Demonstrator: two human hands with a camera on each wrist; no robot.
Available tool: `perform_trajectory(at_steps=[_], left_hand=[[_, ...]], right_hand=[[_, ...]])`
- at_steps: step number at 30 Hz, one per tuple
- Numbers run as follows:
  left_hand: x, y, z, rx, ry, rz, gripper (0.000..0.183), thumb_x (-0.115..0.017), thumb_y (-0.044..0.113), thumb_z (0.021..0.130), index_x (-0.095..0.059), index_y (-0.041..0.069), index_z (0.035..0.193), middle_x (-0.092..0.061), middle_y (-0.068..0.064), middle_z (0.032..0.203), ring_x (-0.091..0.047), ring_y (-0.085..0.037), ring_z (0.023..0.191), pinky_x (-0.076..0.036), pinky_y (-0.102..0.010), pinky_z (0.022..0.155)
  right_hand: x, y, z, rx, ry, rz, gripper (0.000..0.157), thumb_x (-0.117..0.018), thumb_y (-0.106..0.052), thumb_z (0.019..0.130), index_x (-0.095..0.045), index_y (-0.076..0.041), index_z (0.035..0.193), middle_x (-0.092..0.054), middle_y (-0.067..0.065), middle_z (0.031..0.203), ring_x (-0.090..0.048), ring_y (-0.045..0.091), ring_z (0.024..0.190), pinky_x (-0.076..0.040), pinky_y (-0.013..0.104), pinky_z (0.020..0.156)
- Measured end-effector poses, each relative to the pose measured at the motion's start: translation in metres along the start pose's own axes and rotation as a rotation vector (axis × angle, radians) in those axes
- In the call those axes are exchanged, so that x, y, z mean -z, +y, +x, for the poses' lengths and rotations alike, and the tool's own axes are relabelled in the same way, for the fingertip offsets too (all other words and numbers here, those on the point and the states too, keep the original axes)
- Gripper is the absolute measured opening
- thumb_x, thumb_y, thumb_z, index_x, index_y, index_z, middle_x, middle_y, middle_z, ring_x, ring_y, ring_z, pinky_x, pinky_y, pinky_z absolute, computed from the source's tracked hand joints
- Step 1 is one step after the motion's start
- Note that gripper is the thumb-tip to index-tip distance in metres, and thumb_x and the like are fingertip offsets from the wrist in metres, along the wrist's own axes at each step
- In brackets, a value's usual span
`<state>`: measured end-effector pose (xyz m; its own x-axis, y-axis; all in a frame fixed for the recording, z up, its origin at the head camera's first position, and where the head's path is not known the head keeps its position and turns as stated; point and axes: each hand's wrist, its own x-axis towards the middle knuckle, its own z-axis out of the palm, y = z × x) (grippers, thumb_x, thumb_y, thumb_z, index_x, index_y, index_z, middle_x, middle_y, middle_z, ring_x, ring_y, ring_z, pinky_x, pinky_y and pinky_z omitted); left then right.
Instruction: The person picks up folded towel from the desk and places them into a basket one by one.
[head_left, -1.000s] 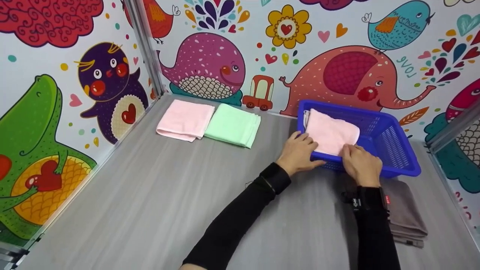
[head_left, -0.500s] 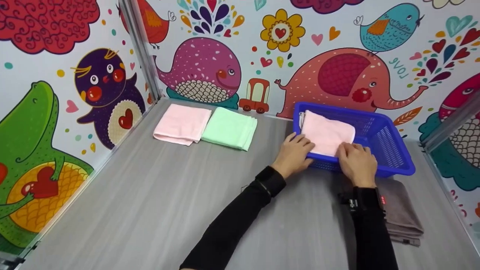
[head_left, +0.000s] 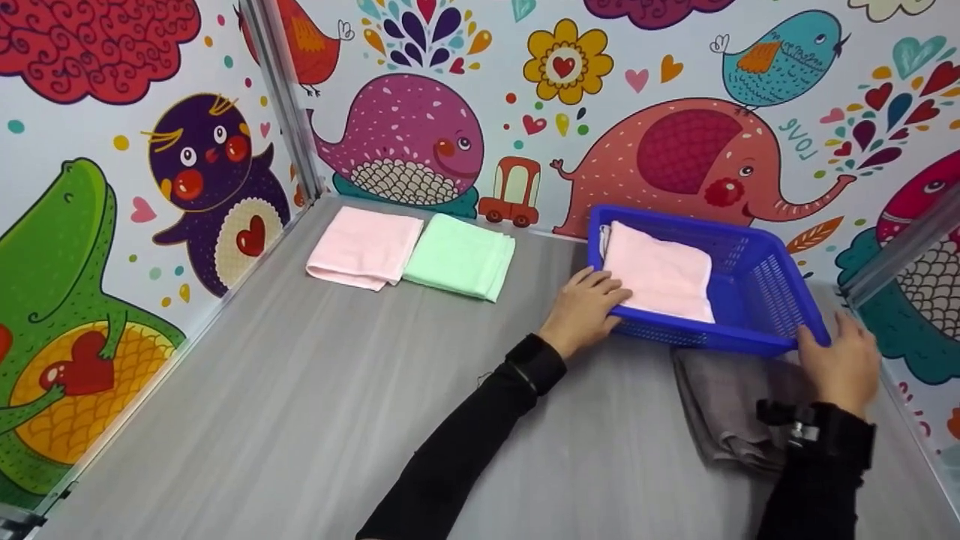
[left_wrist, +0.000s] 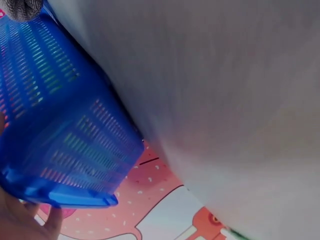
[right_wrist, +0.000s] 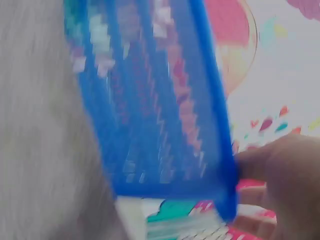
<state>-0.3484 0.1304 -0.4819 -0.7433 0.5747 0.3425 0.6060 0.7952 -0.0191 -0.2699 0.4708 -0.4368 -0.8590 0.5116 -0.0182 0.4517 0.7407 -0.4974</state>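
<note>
In the head view, a blue plastic basket with slotted sides stands at the back right. A folded pink towel lies in its left part, with the edge of a greyish cloth beside it. My left hand holds the basket's rim at the near left corner. At the near right corner my right hand has its fingers round the rim, slightly blurred. The right wrist view shows that hand at the basket corner, thumb and fingers on either side of the rim.
A folded grey-brown towel lies in front of the basket, partly behind the right wrist. Folded pink and mint-green towels lie side by side at the back left. Printed wall panels border the table.
My right hand has let go of the pink towel's near edge and moved right to the basket's near right corner. My left hand stays at the left corner. More of the grey-brown towel's left side shows.
</note>
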Motion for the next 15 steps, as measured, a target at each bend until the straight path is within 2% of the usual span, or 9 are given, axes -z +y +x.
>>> perform_trajectory(at_steps=[4, 8, 11, 15], left_hand=[[0.001, -0.001, 0.0, -0.01, -0.01, 0.007, 0.043, -0.059, 0.046, 0.103, -0.06, 0.034, 0.144, -0.059, 0.013, 0.148, -0.045, -0.011, 0.146, -0.026, -0.034, 0.127], [0.003, -0.008, -0.003, 0.0, -0.014, 0.006, 0.043, -0.058, 0.046, 0.103, -0.06, 0.034, 0.144, -0.06, 0.013, 0.147, -0.046, -0.012, 0.146, -0.027, -0.033, 0.126], [0.004, -0.019, -0.007, 0.015, -0.019, -0.004, 0.044, -0.059, 0.048, 0.103, -0.06, 0.034, 0.144, -0.06, 0.012, 0.148, -0.046, -0.012, 0.145, -0.026, -0.033, 0.126], [0.006, -0.042, -0.015, 0.027, -0.025, -0.058, 0.045, -0.061, 0.046, 0.101, -0.062, 0.031, 0.143, -0.06, 0.009, 0.148, -0.045, -0.015, 0.146, -0.025, -0.034, 0.127]], right_hand=[[-0.003, 0.013, 0.004, 0.037, -0.035, 0.154, 0.075, -0.043, -0.036, 0.106, -0.015, 0.008, 0.161, -0.021, 0.04, 0.162, -0.026, 0.057, 0.149, -0.023, 0.066, 0.122], [-0.01, 0.008, 0.006, 0.083, -0.054, 0.218, 0.073, -0.043, -0.032, 0.106, -0.017, 0.01, 0.16, -0.029, 0.042, 0.157, -0.033, 0.058, 0.145, -0.026, 0.064, 0.121], [-0.015, -0.001, 0.004, 0.118, -0.068, 0.192, 0.074, -0.043, -0.035, 0.107, -0.018, 0.01, 0.159, -0.031, 0.043, 0.155, -0.035, 0.059, 0.143, -0.028, 0.065, 0.119], [-0.021, -0.019, -0.001, 0.162, -0.089, 0.113, 0.08, -0.045, -0.045, 0.106, -0.023, 0.012, 0.157, -0.036, 0.045, 0.151, -0.04, 0.06, 0.139, -0.032, 0.067, 0.116]])
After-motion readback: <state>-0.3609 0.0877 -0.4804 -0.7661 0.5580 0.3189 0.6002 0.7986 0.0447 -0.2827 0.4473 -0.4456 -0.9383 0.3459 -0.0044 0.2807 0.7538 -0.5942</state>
